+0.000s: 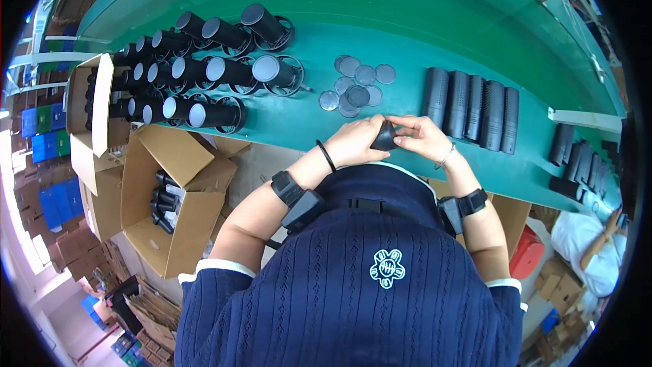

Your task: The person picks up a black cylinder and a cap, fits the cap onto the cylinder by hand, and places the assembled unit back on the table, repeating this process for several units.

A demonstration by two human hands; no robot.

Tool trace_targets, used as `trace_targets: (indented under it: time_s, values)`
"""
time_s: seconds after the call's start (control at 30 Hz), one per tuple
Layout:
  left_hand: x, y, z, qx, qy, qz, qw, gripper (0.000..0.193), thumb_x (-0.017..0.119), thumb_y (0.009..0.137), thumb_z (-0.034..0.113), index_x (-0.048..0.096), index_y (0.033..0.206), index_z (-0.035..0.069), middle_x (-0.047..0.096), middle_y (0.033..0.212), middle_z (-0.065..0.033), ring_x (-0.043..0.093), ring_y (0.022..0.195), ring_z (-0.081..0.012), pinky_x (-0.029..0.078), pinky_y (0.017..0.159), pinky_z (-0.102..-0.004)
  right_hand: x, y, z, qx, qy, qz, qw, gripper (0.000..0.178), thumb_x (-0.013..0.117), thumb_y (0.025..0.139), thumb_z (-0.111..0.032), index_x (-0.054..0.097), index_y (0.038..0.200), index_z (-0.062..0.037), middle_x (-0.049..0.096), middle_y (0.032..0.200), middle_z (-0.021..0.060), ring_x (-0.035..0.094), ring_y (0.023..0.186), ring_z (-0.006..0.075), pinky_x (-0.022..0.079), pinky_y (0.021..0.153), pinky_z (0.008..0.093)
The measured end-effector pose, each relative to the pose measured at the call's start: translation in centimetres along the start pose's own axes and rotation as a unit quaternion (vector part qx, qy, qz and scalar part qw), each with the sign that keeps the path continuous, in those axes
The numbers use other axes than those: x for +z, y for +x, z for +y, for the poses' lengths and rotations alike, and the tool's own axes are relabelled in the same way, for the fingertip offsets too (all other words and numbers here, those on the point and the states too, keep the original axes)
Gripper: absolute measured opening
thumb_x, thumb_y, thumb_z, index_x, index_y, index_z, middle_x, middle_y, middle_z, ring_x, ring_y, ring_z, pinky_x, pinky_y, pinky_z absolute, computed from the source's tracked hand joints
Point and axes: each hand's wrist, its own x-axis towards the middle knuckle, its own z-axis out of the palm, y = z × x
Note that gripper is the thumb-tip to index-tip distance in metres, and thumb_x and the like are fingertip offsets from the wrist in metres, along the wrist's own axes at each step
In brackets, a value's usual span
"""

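My left hand (356, 141) is closed round a black cylindrical part (384, 137) at the near edge of the green table. My right hand (426, 138) meets it from the other side, thumb and fingers bent at its top end. Whether the right fingertips pinch something small is too fine to make out. Just beyond my hands lies a loose group of thin grey round discs (358, 96), some overlapping. Several ribbed black tubes (474, 110) lie side by side to the right of my right hand.
Rows of black cylinders with grey round ends and ring-shaped bases (275, 71) fill the table's left. An open cardboard box (146, 231) holding black parts stands below them. More black tubes (583, 166) lie far right, near a person in white (587, 248). A red stool (526, 253) is nearby.
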Motion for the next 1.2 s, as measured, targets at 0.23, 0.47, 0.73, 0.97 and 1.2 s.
trace_targets:
  time_s: [0.23,0.47,0.73,0.97,1.2]
  values:
    - [0.0,-0.5,-0.1,-0.019,0.091,-0.021,0.995,0.059,0.078,0.071,0.032,0.047,0.109,-0.002,0.063,0.103,-0.0222,0.063,0.099,-0.037,0.051,0.082,-0.0461,0.9,0.5,-2.8,0.038,-0.087,-0.023,0.995,0.054,0.067,0.075,-0.004,0.054,0.126,0.0071,0.067,0.105,0.0132,0.065,0.093,0.0163,0.055,0.082,0.0302]
    - [-0.3,-1.0,0.0,-0.018,0.085,-0.044,0.995,0.058,0.076,0.073,0.03,0.047,0.113,0.0,0.061,0.105,-0.0211,0.06,0.103,-0.0383,0.049,0.085,-0.0445,1.3,1.6,-0.5,-0.017,-0.214,0.024,0.976,0.045,0.061,0.07,0.001,0.058,0.115,0.0073,0.07,0.094,0.0149,0.068,0.088,0.0174,0.055,0.079,0.0289]
    - [-0.8,-1.2,-2.3,-0.04,-0.039,-0.05,0.997,0.071,0.079,0.069,0.042,0.044,0.109,-0.005,0.063,0.1,-0.0271,0.063,0.096,-0.0402,0.051,0.08,-0.0446,2.1,0.9,-0.6,0.028,0.015,-0.037,0.999,0.052,0.064,0.082,0.002,0.05,0.132,0.0016,0.056,0.118,0.0094,0.06,0.097,0.012,0.051,0.084,0.025]
    - [-1.9,-1.5,-1.7,-0.044,0.006,-0.072,0.996,0.068,0.078,0.071,0.045,0.042,0.105,-0.003,0.065,0.091,-0.0256,0.065,0.09,-0.0409,0.052,0.075,-0.0456,2.5,1.6,-0.7,0.058,0.011,-0.029,0.998,0.048,0.068,0.08,0.0,0.054,0.125,0.0012,0.058,0.111,0.0058,0.059,0.095,0.0098,0.051,0.084,0.0245]
    - [-2.3,-1.5,-0.4,-0.041,0.111,-0.085,0.989,0.064,0.077,0.072,0.041,0.042,0.106,-0.001,0.066,0.089,-0.0227,0.066,0.089,-0.038,0.053,0.073,-0.0461,4.1,1.8,-1.4,0.046,-0.086,0.014,0.995,0.046,0.067,0.067,-0.007,0.058,0.112,0.0035,0.067,0.092,0.0106,0.065,0.083,0.0128,0.054,0.074,0.0272]
